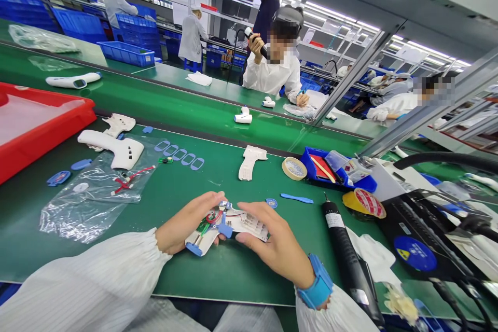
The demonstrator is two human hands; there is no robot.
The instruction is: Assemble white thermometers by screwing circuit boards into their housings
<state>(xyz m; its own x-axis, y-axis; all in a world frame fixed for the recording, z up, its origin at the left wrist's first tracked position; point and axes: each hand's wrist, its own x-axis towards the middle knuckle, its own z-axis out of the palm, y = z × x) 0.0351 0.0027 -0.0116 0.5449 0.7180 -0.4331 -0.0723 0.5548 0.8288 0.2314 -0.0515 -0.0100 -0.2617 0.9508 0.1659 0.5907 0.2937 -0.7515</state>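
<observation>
An opened infrared thermometer (pixel 223 225), a white shell half with a green circuit board, red wires and blue parts, is between my hands above the green mat. My left hand (pixel 189 220) is closed round its left end, some fingers hidden behind it. My right hand (pixel 272 231) grips the handle end between thumb and fingers; a blue band is on that wrist. Just beyond lie a small blue display frame (pixel 271 203) and a blue pry stick (pixel 296 198). A separate white shell half (pixel 251 162) lies farther back.
To the left are white shells (pixel 116 148), a clear plastic bag (pixel 97 202) and a red tray (pixel 50 127). An electric screwdriver (pixel 344 254), tape roll (pixel 363 204) and blue parts box (pixel 334 168) stand right. Across the green conveyor (pixel 175 109), a co-worker (pixel 272 72) sits.
</observation>
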